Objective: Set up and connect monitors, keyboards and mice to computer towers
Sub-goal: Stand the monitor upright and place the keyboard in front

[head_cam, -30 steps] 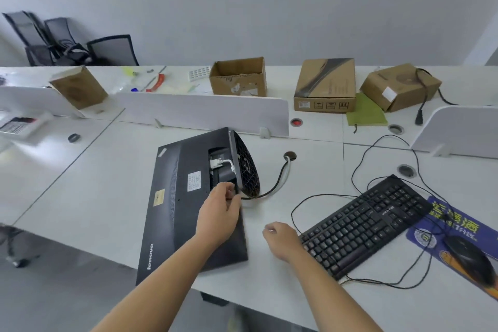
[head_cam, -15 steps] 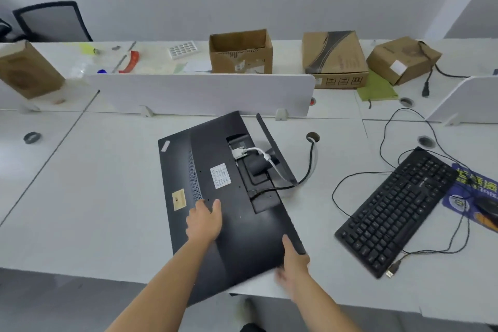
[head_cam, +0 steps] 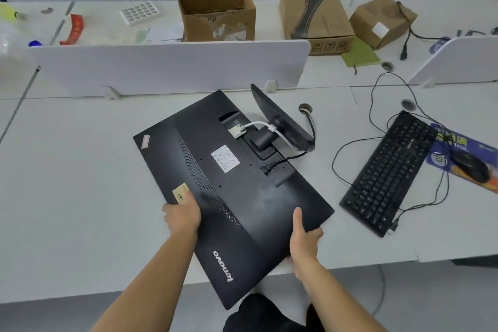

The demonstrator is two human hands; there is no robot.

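Observation:
A black monitor (head_cam: 231,183) lies face down on the white desk, its near corner hanging over the front edge. Its round stand base (head_cam: 280,118) sticks up at the far side. A white video cable (head_cam: 258,124) and a black power cable (head_cam: 285,160) are plugged into its back. My left hand (head_cam: 182,214) grips the monitor's left edge by a gold sticker. On the near right edge my right hand (head_cam: 304,237) holds it, thumb on top. A black keyboard (head_cam: 388,172) and a black mouse (head_cam: 470,167) on a blue mouse pad (head_cam: 458,143) lie to the right.
A white divider panel (head_cam: 167,67) stands behind the monitor, another (head_cam: 458,59) at the right. Cardboard boxes (head_cam: 215,12) sit on the far desk. A cable hole (head_cam: 305,108) lies near the stand. Loose keyboard and mouse wires (head_cam: 350,148) run across the desk.
My left hand slid from the monitor's back to its left edge, and my right hand took a firmer hold on the near right edge. The monitor has turned slightly and come nearer.

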